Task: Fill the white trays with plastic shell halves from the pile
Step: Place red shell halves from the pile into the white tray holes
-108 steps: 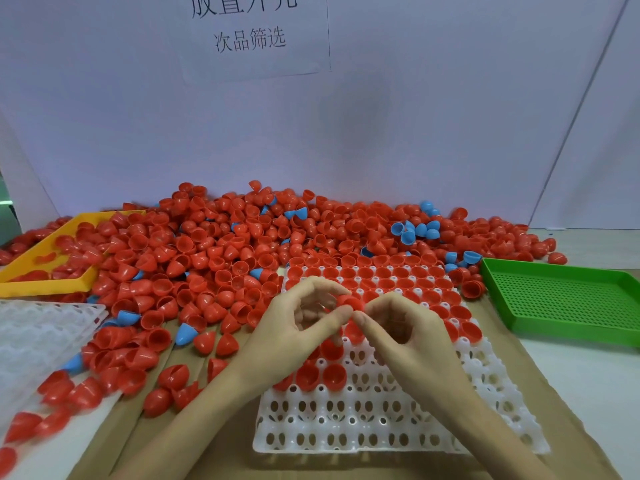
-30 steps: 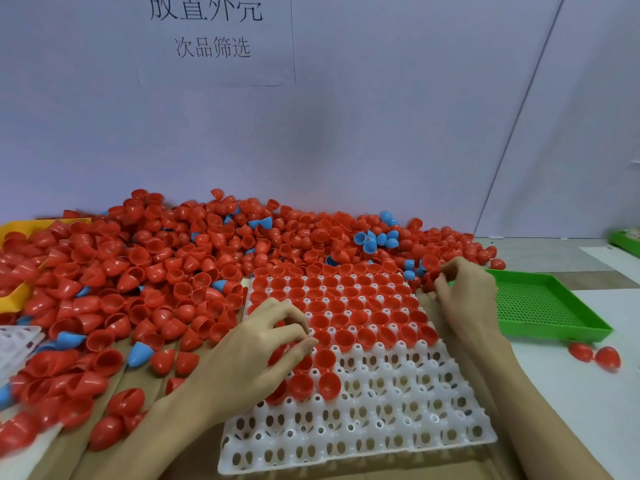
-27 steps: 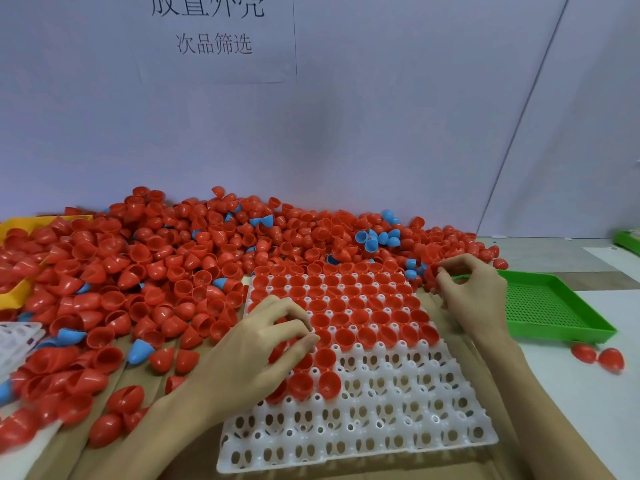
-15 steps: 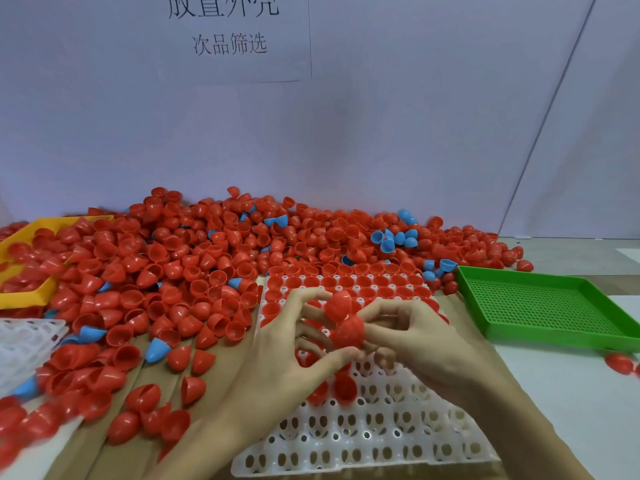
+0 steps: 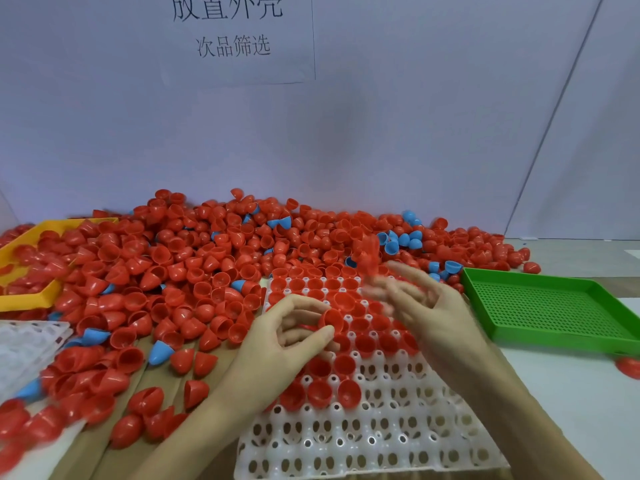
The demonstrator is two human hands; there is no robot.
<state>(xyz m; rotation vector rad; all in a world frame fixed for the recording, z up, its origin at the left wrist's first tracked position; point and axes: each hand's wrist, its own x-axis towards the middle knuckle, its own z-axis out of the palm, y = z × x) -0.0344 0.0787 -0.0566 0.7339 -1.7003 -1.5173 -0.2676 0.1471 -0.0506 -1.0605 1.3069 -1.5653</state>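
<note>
Pinching one red shell – left hand | right hand blurred, fingers spread | white trays: two – nearer

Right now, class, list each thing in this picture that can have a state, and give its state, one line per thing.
White plastic cell tray: far rows filled with red shells, near rows bare.
Left hand: fingers curled, pinching a red plastic shell half.
Right hand: fingers spread, motion-blurred, holding nothing visible.
Green perforated tray: no shells inside.
Yellow tray: holds red shells.
Second white tray: visible cells bare.
</note>
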